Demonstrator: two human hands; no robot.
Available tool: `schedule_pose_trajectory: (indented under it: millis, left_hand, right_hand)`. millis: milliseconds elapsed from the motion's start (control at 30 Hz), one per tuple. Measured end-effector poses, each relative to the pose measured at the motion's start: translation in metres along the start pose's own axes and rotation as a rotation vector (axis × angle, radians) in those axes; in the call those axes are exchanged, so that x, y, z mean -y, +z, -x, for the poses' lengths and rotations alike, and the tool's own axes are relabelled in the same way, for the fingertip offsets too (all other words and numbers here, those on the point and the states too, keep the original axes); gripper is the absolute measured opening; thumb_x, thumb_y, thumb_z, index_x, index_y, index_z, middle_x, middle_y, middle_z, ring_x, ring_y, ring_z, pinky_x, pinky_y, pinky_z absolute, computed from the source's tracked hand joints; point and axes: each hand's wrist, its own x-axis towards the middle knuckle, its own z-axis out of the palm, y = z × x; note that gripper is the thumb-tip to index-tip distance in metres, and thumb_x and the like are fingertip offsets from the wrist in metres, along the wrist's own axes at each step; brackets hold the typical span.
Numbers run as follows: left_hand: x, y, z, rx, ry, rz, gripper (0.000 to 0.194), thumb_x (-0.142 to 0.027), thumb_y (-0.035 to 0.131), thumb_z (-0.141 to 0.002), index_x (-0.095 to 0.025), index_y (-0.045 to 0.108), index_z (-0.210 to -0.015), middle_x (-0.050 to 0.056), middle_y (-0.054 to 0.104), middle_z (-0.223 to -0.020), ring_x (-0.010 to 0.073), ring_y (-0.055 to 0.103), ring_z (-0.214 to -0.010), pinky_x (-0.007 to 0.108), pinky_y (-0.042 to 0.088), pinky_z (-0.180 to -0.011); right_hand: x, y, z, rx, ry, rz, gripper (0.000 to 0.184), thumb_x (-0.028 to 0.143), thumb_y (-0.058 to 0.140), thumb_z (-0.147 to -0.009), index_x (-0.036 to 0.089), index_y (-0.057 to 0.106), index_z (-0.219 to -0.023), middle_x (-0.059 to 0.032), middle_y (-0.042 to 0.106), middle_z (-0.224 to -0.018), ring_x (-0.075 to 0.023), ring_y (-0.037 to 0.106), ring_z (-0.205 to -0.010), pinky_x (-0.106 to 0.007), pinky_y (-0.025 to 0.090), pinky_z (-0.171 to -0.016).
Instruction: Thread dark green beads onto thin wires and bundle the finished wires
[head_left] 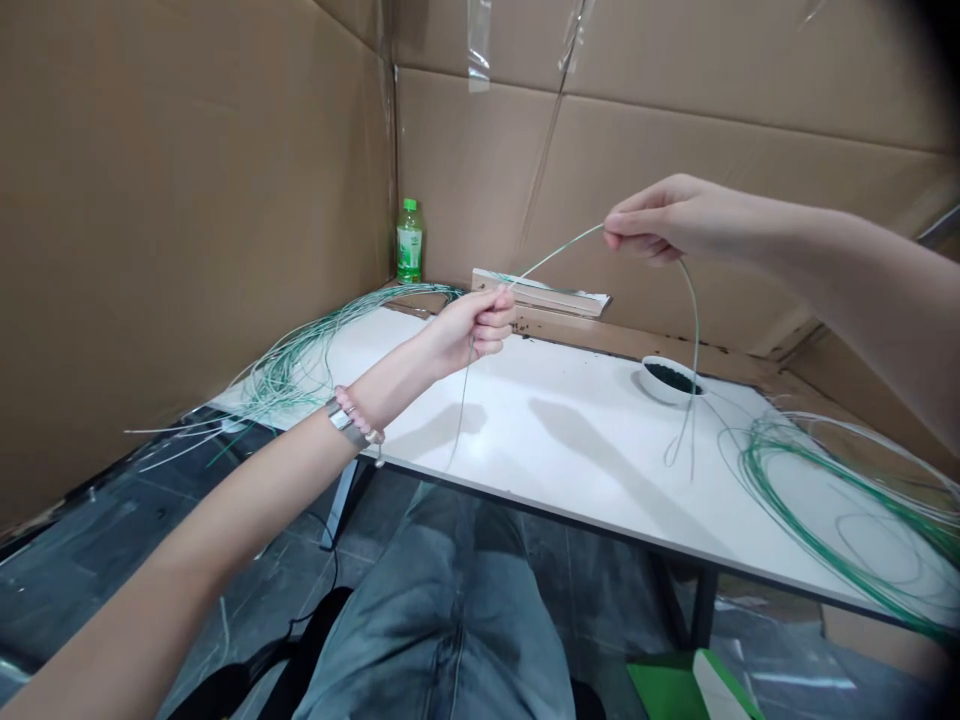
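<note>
Green wire (556, 256) was pinched in left hand (474, 328) and right hand (660, 222); loose coils (761, 437) on table (570, 470) could snag it if tugged.

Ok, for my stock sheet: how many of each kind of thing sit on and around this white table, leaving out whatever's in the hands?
Green-capped plastic bottle: 1
White round bowl with dark green contents: 1
Flat tan-and-white packet: 1
Heaps of thin green coated wire: 2
Total: 5

Thin green wire (559, 253) — pinched, bowed
</note>
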Motion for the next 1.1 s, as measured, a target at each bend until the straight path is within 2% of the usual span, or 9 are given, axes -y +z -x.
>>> schedule_pose_trajectory:
  millis: [167,367,700,833,933,1033,1100]
  left_hand:
    - [-0.002,-0.010,0.005,-0.014,-0.010,0.096,0.043,-0.022,0.022,-0.104,-0.017,0.034,-0.062,-0.008,0.020,-0.051,0.0030,0.023,-0.032,0.013,0.018,-0.032]
    - [-0.003,-0.013,0.005,-0.020,-0.012,0.159,0.044,-0.021,0.022,-0.104,-0.017,0.034,-0.062,-0.008,0.018,-0.050,0.0029,0.022,-0.032,0.013,0.016,-0.032]
    - [-0.005,-0.015,0.003,-0.038,0.000,0.152,0.042,-0.018,0.025,-0.103,-0.017,0.035,-0.062,-0.007,0.018,-0.052,0.0025,0.025,-0.031,0.013,0.018,-0.032]
    - [-0.004,-0.015,0.003,-0.032,0.023,0.055,0.041,-0.017,0.021,-0.103,-0.018,0.031,-0.063,-0.008,0.015,-0.053,0.0026,0.022,-0.032,0.013,0.017,-0.033]
    - [-0.003,-0.018,0.002,-0.061,0.033,-0.146,0.040,-0.019,0.017,-0.103,-0.018,0.030,-0.065,-0.008,0.014,-0.055,0.0034,0.019,-0.035,0.013,0.017,-0.035]
    - [-0.006,-0.031,0.003,-0.104,-0.013,-0.356,0.041,-0.023,0.017,-0.103,-0.018,0.031,-0.064,-0.008,0.013,-0.054,0.0047,0.015,-0.037,0.015,0.015,-0.037]
    - [-0.014,-0.047,0.007,-0.137,-0.061,-0.467,0.043,-0.027,0.020,-0.102,-0.018,0.029,-0.061,-0.007,0.013,-0.053,0.0054,0.012,-0.038,0.017,0.013,-0.038]
  right_hand:
    - [-0.004,0.001,-0.012,0.019,0.108,0.037,0.034,0.019,0.046,-0.099,0.010,0.054,-0.067,0.0098,0.027,-0.050,0.0026,0.026,-0.041,-0.019,0.015,-0.045]
    - [-0.009,-0.001,-0.025,-0.013,0.120,0.022,0.029,0.023,0.049,-0.098,0.011,0.053,-0.072,0.0116,0.028,-0.050,0.0004,0.025,-0.037,-0.011,0.020,-0.034]
    - [-0.013,-0.001,-0.033,-0.011,0.111,0.018,0.030,0.020,0.048,-0.098,0.011,0.054,-0.071,0.0116,0.028,-0.050,0.0015,0.026,-0.037,-0.009,0.021,-0.034]
    - [-0.017,0.000,-0.035,0.015,0.112,0.009,0.030,0.020,0.045,-0.099,0.011,0.054,-0.072,0.0110,0.030,-0.052,0.0016,0.027,-0.037,-0.009,0.022,-0.035]
    - [-0.018,0.001,-0.033,0.035,0.113,0.018,0.028,0.022,0.048,-0.099,0.011,0.054,-0.074,0.0110,0.031,-0.052,0.0011,0.026,-0.038,-0.011,0.020,-0.035]
    - [-0.019,0.000,-0.025,0.102,0.124,0.060,0.030,0.022,0.050,-0.098,0.010,0.056,-0.071,0.0102,0.030,-0.050,0.0021,0.027,-0.040,-0.015,0.019,-0.040]
    - [-0.023,-0.002,-0.017,0.182,0.139,0.089,0.030,0.024,0.053,-0.096,0.009,0.059,-0.070,0.0092,0.031,-0.050,0.0025,0.028,-0.042,-0.018,0.019,-0.043]
